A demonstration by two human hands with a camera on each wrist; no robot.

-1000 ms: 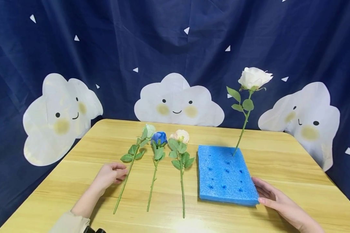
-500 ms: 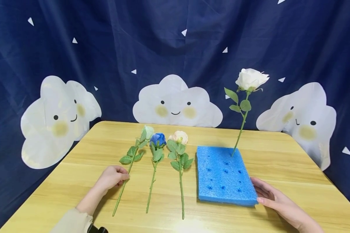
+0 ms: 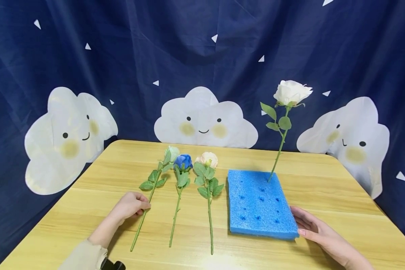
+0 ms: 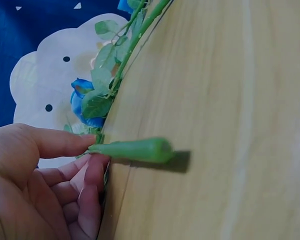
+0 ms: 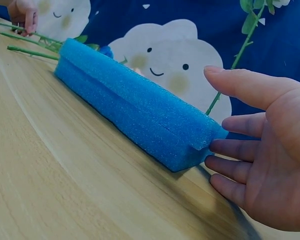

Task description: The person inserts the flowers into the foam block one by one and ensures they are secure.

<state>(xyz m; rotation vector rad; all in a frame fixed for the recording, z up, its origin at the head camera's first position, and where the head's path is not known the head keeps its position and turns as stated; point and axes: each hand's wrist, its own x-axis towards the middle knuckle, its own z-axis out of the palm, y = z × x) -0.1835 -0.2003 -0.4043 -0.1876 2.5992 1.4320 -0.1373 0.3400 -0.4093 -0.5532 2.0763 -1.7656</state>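
My left hand (image 3: 131,205) pinches the stem of a pale green rose (image 3: 173,152) between thumb and forefinger. In the left wrist view the cut end of that green stem (image 4: 140,150) points out past the fingertips, over the wood. To its right lie a blue rose (image 3: 183,161) and a pale pink rose (image 3: 209,159), stems toward me. A blue foam block (image 3: 253,227) with several small holes lies flat farther right, and a white rose (image 3: 293,93) stands in its far part, leaning right. Relaxed, my right hand (image 3: 318,229) has its fingertips at the block's right side.
All of this is on a light wooden table (image 3: 84,210) with rounded far corners. Behind it hangs a dark blue curtain (image 3: 131,67) with white triangles and smiling clouds. A black object (image 3: 112,264) sits at my left wrist by the sleeve.
My left hand has moved slightly right and its thumb and forefinger have closed on the pale green rose's stem. The right hand stays by the foam block.
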